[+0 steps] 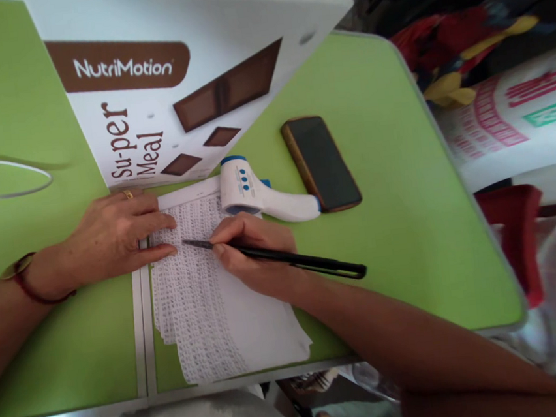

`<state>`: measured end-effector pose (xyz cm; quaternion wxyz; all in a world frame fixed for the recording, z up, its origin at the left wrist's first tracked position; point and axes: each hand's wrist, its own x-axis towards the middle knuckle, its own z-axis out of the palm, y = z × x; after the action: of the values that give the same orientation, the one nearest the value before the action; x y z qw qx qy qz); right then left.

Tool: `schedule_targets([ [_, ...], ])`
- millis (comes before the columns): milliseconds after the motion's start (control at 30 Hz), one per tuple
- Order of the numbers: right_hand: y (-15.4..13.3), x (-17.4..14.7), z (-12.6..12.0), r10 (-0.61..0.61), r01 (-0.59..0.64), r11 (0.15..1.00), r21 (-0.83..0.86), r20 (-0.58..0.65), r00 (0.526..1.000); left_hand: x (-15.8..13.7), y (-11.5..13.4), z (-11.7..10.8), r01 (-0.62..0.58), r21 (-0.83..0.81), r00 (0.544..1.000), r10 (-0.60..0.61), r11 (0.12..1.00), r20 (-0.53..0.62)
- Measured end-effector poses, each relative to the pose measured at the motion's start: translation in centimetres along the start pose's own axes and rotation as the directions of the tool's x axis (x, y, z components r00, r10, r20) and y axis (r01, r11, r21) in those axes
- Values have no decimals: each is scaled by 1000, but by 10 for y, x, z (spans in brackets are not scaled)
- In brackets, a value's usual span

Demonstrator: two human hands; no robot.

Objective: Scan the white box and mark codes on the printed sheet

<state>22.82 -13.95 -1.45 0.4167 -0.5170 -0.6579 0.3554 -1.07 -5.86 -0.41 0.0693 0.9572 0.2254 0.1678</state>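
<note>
Between the fingers of my right hand (pixel 252 250) is a black pen (pixel 302 257), its tip touching or just above a sheet of paper (pixel 264 328). Rows of small handwriting cover the sheet's left part, while its right part is blank. My left hand (pixel 127 233) lies flat across the paper's left edge, fingers stretched out and thumb apart. A white and blue infrared thermometer (pixel 272 199) rests on the paper's upper end, just beyond my right hand. Part of the writing is hidden under my hands.
A large white box (pixel 146 116) printed "NutriMotion" stands on the green folding table (pixel 408 235) behind the paper. A smartphone (pixel 325 161) in a brown case lies right of the thermometer. A white cable (pixel 8 165) curves at left. Beyond the table's right edge is a printed white sack (pixel 509 114).
</note>
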Motion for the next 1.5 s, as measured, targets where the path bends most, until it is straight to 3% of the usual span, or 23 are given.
schedule_targets([
  [133, -2, 0, 4, 2, -2, 1000, 2, -69, 998, 0, 1, 0, -23, 5, 999, 23, 1000, -27],
  [367, -4, 2, 2, 32, -31, 999, 15, -12, 999, 0, 1, 1, -40, 16, 998, 41, 999, -50],
  [567, -5, 1, 3, 32, -33, 999, -2, -72, 997, -1, 0, 0, 11, 12, 1000, -11, 1000, 16],
  [833, -5, 2, 4, 11, -12, 1000, -9, -109, 994, 0, 0, 0, -26, 7, 999, 27, 1000, -24],
  [1200, -3, 0, 1, 2, -1, 1000, 21, -55, 998, 0, 1, 1, -43, -2, 998, 42, 999, -41],
  [1500, -4, 2, 2, -16, 16, 1000, -2, -105, 994, 1, 0, 1, -47, 4, 997, 47, 999, -55],
])
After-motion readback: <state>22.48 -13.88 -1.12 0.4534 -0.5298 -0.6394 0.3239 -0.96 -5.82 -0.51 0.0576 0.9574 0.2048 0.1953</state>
